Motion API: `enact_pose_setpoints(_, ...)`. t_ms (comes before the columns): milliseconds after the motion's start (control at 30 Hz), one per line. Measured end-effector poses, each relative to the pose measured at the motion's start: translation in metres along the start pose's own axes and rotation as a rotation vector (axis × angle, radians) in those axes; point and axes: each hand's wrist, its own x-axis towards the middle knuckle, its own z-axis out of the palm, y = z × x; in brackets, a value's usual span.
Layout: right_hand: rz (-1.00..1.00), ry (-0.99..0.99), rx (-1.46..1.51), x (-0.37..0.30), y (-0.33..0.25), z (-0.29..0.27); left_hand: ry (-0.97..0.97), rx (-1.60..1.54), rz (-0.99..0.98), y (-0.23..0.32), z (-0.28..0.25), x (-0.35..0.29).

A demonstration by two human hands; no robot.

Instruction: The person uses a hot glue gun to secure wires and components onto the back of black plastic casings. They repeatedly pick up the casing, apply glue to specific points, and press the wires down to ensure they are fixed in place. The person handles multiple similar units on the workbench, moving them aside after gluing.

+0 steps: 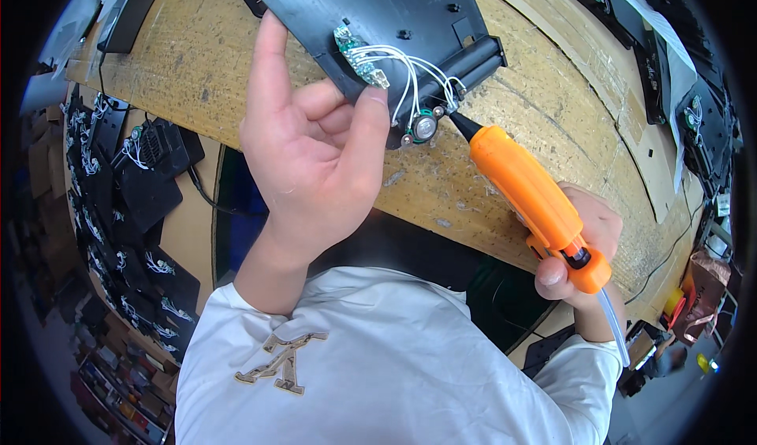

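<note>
My left hand (319, 141) grips a black plastic panel (378, 11) by its near left edge, the thumb beside a small green circuit board (359, 57). White wires (406, 59) loop from that board toward a round silver part (425, 126) at the panel's near corner. In my right hand (583, 232) is an orange hot glue gun (528, 181), fingers wrapped round its handle. Its black nozzle tip is at the wires beside the round part; whether it touches them I cannot tell. A clear glue stick (613, 327) sticks out of the gun's back end.
Under the panel lies a worn wooden table (181, 67). Several black panels with white wires (162, 268) crowd the left side, near a black cable (206, 197). More black parts (698, 122) lie at the right, beside cardboard (631, 130) and a thin cord (670, 256).
</note>
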Motion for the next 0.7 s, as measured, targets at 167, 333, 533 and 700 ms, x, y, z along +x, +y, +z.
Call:
enact_pose_setpoints(167,0.008,0.011,0.011,-0.0006,-0.0013,0.0002,0.004,0.004,0.005,-0.0003,-0.0001,0.0002)
enact_pose_setpoints(333,0.009,0.012,-0.009,-0.0017,0.0001,0.0004,-0.025,0.045,0.011,0.0002,-0.0026,0.0003)
enact_pose_setpoints(533,-0.004,0.007,-0.02,-0.004,0.0032,0.0006,-0.019,0.031,-0.006,0.0021,-0.0017,0.0007)
enact_pose_setpoints(700,-0.014,-0.004,0.002,-0.0008,0.0046,0.0003,0.018,-0.018,-0.02,0.0005,0.0,0.0016)
